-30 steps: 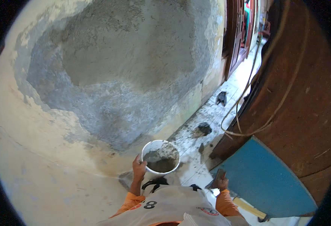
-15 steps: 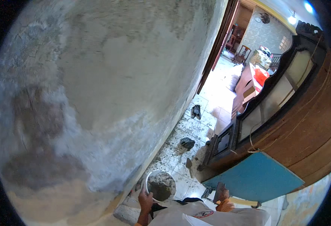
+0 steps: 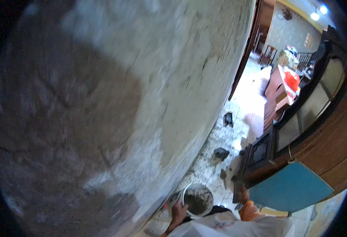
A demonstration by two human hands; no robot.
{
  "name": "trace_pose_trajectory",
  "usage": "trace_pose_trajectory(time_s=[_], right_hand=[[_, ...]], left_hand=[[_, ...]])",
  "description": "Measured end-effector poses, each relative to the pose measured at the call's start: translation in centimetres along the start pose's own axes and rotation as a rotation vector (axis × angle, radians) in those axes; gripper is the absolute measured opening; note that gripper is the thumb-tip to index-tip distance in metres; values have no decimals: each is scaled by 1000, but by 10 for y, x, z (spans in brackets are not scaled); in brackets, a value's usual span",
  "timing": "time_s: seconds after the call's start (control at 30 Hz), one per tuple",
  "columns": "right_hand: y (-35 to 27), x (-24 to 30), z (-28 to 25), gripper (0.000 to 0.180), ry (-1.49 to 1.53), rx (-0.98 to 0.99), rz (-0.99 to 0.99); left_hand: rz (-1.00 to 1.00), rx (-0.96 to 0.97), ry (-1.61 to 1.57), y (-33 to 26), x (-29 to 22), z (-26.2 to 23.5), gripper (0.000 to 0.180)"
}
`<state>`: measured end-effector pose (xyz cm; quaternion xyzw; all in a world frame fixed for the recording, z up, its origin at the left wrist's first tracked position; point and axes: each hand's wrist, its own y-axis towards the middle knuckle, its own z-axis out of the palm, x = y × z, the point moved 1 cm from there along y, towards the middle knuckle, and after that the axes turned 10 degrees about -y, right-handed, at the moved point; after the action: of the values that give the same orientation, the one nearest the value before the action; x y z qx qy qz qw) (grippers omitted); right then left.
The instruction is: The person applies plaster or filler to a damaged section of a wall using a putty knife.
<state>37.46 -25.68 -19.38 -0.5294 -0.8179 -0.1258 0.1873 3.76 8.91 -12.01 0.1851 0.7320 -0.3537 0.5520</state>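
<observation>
My left hand (image 3: pixel 178 212) grips the rim of a white bucket (image 3: pixel 184 193), fingers hooked over its left side. Wet grey mortar (image 3: pixel 197 204) lies in the bucket and smears its inner wall. On the other side, my right hand (image 3: pixel 243 196) is closed around a flat, dark, rectangular tool that looks like a plastering trowel (image 3: pixel 238 190); blur hides its handle. To the left rises a large wall (image 3: pixel 189 79), with smoother grey plaster on its upper part and rough, darker patches (image 3: pixel 62 98) nearer me.
Mortar spatters the tiled floor (image 3: pixel 205 170), where dark lumps (image 3: pixel 221 153) and a black object (image 3: pixel 228 119) lie. A dark wooden cabinet (image 3: pixel 312 146) leans along the right, a blue board (image 3: pixel 292 187) against it. Beyond the doorway stand a pink box-like piece (image 3: pixel 274 91) and a white sack (image 3: pixel 263 79).
My view has swung left toward the rough wall, so the scene sits further right. My right hand has risen with the trowel; my left hand stays on the bucket rim.
</observation>
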Motion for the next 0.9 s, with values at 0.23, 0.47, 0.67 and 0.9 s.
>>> trace_pose_trajectory(time_s=[0.23, 0.47, 0.67, 0.9], right_hand=[[25, 57, -12, 29, 763, 291, 419], [94, 127, -105, 27, 1350, 354, 346], [184, 120, -172, 32, 1347, 648, 274], [260, 118, -237, 49, 1057, 414, -78]], left_hand=[[-87, 66, 125, 14, -38, 9, 61], [137, 3, 327, 48, -88, 69, 54], [287, -191, 481, 96, -145, 142, 47], [421, -376, 498, 139, -268, 205, 37]])
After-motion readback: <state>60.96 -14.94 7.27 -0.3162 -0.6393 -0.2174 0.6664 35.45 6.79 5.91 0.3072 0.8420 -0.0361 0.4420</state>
